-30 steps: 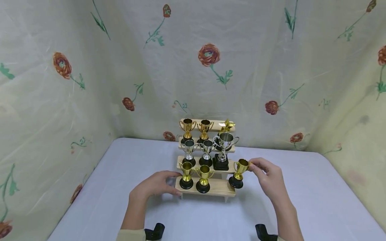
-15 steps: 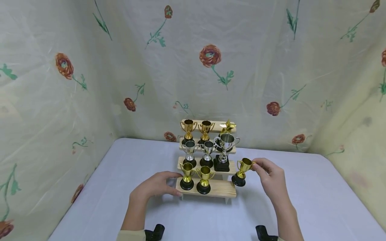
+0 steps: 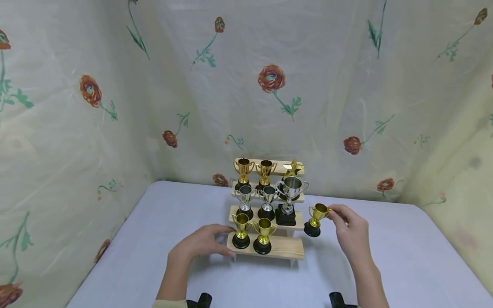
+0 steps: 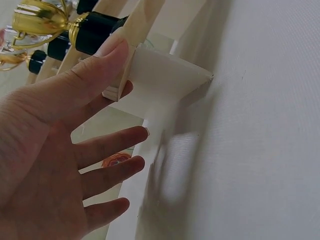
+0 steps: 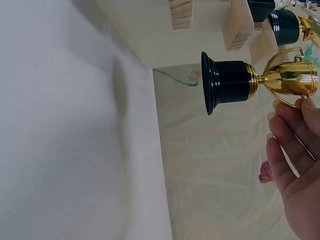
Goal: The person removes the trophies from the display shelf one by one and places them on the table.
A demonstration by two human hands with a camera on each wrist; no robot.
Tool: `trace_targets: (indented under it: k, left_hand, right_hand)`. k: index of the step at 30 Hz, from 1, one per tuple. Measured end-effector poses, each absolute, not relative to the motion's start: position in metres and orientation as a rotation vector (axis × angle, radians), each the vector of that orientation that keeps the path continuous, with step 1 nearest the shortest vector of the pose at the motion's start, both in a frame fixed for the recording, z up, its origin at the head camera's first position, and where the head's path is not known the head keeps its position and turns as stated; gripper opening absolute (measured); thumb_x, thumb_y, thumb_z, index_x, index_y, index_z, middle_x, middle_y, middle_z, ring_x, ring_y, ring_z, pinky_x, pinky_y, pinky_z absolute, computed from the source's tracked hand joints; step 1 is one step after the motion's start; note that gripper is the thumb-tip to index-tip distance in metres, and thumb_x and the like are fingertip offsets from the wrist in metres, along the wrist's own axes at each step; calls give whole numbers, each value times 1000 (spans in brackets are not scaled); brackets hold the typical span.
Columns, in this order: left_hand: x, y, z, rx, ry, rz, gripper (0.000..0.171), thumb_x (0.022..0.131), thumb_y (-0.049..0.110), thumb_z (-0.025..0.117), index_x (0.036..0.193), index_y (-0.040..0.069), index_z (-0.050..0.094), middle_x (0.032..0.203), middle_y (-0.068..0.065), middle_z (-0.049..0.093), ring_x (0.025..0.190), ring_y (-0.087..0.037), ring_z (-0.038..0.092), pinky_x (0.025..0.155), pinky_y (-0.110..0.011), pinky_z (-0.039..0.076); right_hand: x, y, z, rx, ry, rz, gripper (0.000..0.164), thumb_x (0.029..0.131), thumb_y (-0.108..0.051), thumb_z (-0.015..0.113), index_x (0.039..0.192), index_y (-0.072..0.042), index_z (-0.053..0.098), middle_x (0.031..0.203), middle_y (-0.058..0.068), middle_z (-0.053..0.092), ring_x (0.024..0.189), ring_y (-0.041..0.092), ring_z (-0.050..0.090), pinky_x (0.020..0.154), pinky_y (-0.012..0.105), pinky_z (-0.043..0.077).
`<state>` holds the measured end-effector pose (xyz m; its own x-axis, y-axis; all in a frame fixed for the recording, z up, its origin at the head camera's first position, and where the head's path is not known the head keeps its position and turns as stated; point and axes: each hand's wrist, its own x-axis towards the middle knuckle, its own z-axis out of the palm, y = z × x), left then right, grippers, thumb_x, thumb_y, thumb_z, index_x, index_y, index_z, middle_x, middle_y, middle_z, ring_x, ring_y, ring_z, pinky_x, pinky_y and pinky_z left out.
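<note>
My right hand (image 3: 351, 226) pinches one handle of a small gold trophy cup (image 3: 319, 211) with a black base. In the right wrist view this trophy (image 5: 230, 82) is held clear of the table, to the right of the stepped wooden display stand (image 3: 285, 245). My left hand (image 3: 200, 244) grips the left end of the stand's lowest step; in the left wrist view the thumb (image 4: 112, 47) lies against the board, the index finger goes beneath it, and the other fingers spread free. Two gold trophies, one at the left (image 3: 241, 226) and one in the middle (image 3: 263, 233), stand on that step.
Higher steps carry small silver trophies (image 3: 245, 199), a larger silver cup (image 3: 287, 201), gold-bronze cups (image 3: 265, 171) and a gold star trophy (image 3: 294, 167). A white-covered table (image 3: 154, 222) lies beneath; a flowered curtain (image 3: 308, 141) hangs behind and at both sides.
The gold trophy in my right hand has moved right, away from the end of the lowest step. My left hand keeps its place on the stand. The head view has tilted slightly upward.
</note>
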<state>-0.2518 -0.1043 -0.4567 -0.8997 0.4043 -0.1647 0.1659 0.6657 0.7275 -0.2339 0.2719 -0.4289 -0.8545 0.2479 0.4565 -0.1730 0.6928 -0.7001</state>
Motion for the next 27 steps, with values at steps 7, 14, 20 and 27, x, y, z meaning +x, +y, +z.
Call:
trace_targets:
  k: [7, 14, 20, 27]
  left_hand:
    - [-252, -103, -459, 435, 2577, 1063, 70, 71, 43, 87, 134, 24, 63, 145, -3, 56, 143, -34, 42, 116, -60, 31]
    - [-251, -104, -459, 432, 2578, 1072, 71, 72, 42, 87, 135, 22, 62, 145, -4, 56, 143, -34, 42, 115, -59, 32]
    - [-249, -105, -461, 441, 2562, 1095, 71, 72, 43, 86, 136, 21, 62, 147, -5, 55, 143, -35, 41, 116, -58, 32]
    - [-252, -105, -460, 433, 2581, 1065, 70, 73, 44, 86, 136, 25, 61, 147, -2, 55, 144, -32, 41, 116, -58, 32]
  right_hand:
    - [-244, 276, -438, -78, -2369, 1061, 15, 98, -9, 61, 107, -7, 73, 97, 11, 76, 79, -11, 56, 67, 11, 44]
    - [-256, 275, -446, -93, -2382, 1080, 14, 97, -8, 62, 106, -6, 73, 97, 11, 76, 78, -8, 58, 66, 10, 45]
    - [-263, 278, -454, -125, -2395, 1071, 14, 98, -8, 62, 106, -6, 73, 97, 12, 76, 79, -2, 62, 65, 9, 45]
    - [-274, 282, -456, -96, -2371, 1069, 12, 96, -7, 63, 102, -5, 74, 92, 14, 76, 73, -8, 57, 62, 10, 45]
